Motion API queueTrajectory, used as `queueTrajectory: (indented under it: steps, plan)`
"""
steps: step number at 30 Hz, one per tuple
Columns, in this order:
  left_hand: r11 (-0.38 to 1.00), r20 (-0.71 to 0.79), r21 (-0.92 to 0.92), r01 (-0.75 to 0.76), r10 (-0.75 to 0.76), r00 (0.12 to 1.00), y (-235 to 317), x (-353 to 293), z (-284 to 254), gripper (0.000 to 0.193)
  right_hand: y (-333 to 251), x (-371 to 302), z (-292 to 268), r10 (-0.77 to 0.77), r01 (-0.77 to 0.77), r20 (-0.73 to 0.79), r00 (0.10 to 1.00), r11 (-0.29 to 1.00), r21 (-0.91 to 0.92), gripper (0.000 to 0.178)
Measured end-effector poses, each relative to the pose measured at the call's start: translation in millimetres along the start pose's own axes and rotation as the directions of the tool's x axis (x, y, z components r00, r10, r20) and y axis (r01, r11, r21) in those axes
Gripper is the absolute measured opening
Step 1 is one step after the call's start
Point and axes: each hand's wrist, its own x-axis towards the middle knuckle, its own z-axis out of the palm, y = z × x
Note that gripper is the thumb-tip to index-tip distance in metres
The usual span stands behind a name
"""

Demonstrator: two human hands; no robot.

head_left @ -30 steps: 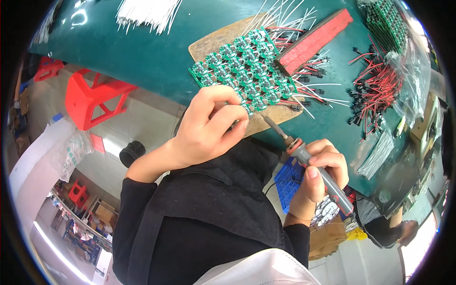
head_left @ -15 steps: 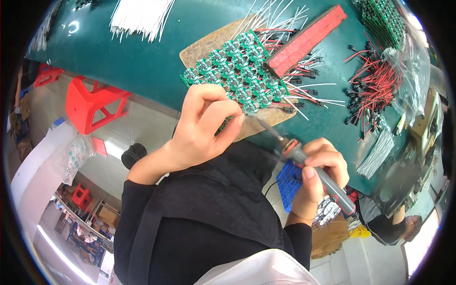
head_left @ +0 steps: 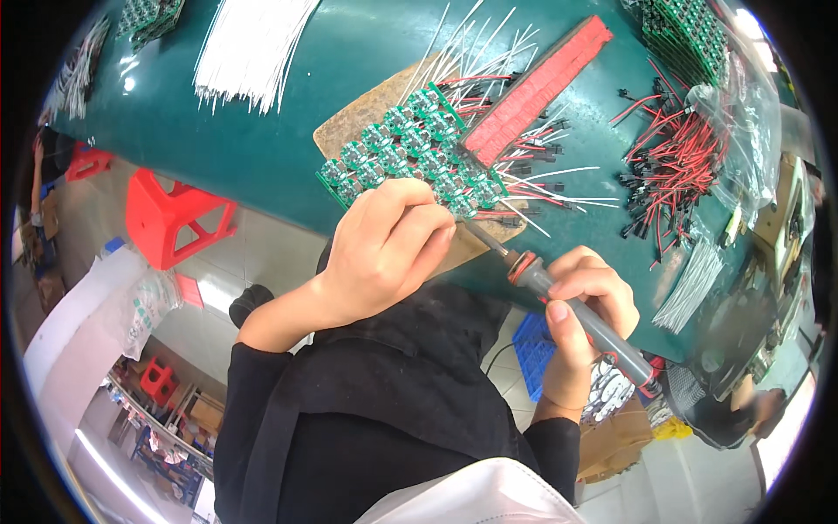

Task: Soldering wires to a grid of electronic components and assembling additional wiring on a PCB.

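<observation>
Soldering iron in my right hand, fingers wrapped around the grey handle, thumb along its side. The metal tip runs up and to the left, ending at the near edge of the green circuit board panel, close under the fingertips of my left hand.

My left hand is curled, fingers bent narrow and pressed together at the panel's near edge; whether they pinch something small I cannot tell, the fingertips hide it.

The panel is a grid of small round green boards lying on a brown wooden board, which sits on the dark green surface. White, red and black wires fan out from the panel's far and right sides. A long red block lies just beside the panel, on top of those wires.

Farther off on the surface: a bundle of white wires to the upper left, a loose heap of red and black wires with connectors to the right. A red stool stands on the floor below the surface edge.
</observation>
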Motion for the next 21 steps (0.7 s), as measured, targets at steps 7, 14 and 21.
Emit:
queueTrajectory:
  steps: [7, 14, 21]
  plan:
    - [0.885, -0.389, -0.453, 0.107, -0.304, 0.869, 31, -10, -48, 0.029, -4, -6, -15, -0.050, 0.049, -0.043, 0.998, 0.999, -0.016, 0.014]
    - [0.933, -0.431, -0.246, -0.265, 0.139, 0.892, 27, 19, -50, 0.031, 0, -10, -11, -0.079, 0.111, -0.256, 0.964, 0.988, 0.110, 0.025]
    - [0.984, -0.059, -0.163, 0.066, -0.076, 0.995, 12, 16, -24, 0.022, 4, -29, 7, -0.098, 0.102, -0.150, 0.984, 0.995, 0.021, 0.013]
